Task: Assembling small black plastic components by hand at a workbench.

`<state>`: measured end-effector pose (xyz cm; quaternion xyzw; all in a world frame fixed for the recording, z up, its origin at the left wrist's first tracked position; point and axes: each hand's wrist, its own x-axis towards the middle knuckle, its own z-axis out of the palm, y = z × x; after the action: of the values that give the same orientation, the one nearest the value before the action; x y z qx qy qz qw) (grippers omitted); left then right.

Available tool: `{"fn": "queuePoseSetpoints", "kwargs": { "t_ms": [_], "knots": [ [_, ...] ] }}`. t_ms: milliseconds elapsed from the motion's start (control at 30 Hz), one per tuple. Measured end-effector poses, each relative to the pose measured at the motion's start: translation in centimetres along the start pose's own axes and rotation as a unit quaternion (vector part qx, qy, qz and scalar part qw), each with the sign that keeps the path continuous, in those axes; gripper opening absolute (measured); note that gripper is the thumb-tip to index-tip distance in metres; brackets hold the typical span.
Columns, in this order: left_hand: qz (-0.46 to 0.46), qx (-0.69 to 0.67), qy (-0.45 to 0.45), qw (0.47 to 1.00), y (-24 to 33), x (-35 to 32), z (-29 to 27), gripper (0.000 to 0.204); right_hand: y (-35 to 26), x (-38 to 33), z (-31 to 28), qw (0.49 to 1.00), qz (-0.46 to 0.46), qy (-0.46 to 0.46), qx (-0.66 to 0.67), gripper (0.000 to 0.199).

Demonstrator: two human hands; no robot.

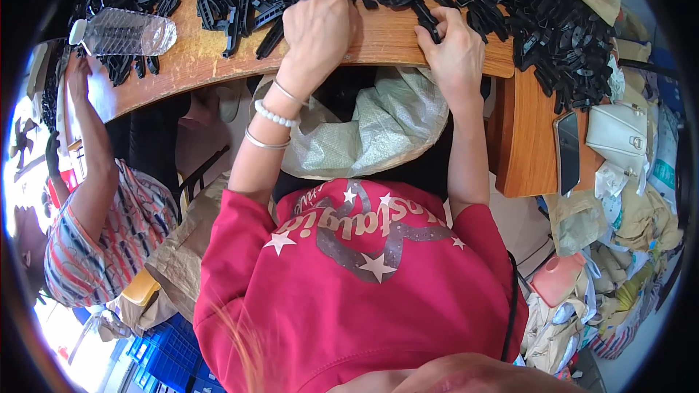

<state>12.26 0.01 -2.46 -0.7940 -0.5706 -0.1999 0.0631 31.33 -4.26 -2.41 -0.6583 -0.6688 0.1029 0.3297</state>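
My right hand (455,51) pinches a slim black plastic piece (424,18) between thumb and fingers, just over the near edge of the wooden table (382,44). To its left, my left hand (318,29) is closed with the knuckles up at the front of the heap. Its fingertips are turned away, so anything in them is hidden. A wide heap of similar black plastic pieces (561,29) spreads along the far side of the table. Below my hands, between the table edge and my lap, a pale woven sack (378,135) gapes with dark contents inside.
A clear plastic bottle (131,32) lies on its side at the left. On the right side surface (529,145) are a phone (566,153) and a white bag (616,138). A co-worker in a patterned top (109,233) sits at the left, one arm reaching to the table.
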Motion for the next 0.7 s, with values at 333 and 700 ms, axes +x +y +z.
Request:
{"fn": "queuePoseSetpoints", "kwargs": {
  "t_ms": [333,700],
  "knots": [
    [-0.063,-0.126,0.007,0.990,2.4,-3.0,-0.7,0.020,-2.0,-1.7,1.1,0.948,0.049,-0.042,0.312,0.034],
    [-0.229,-0.565,-0.120,0.784,0.9,-3.8,-4.0,0.023,-1.8,-2.5,0.3,0.794,0.085,-0.129,0.587,0.020]
  ]
}}
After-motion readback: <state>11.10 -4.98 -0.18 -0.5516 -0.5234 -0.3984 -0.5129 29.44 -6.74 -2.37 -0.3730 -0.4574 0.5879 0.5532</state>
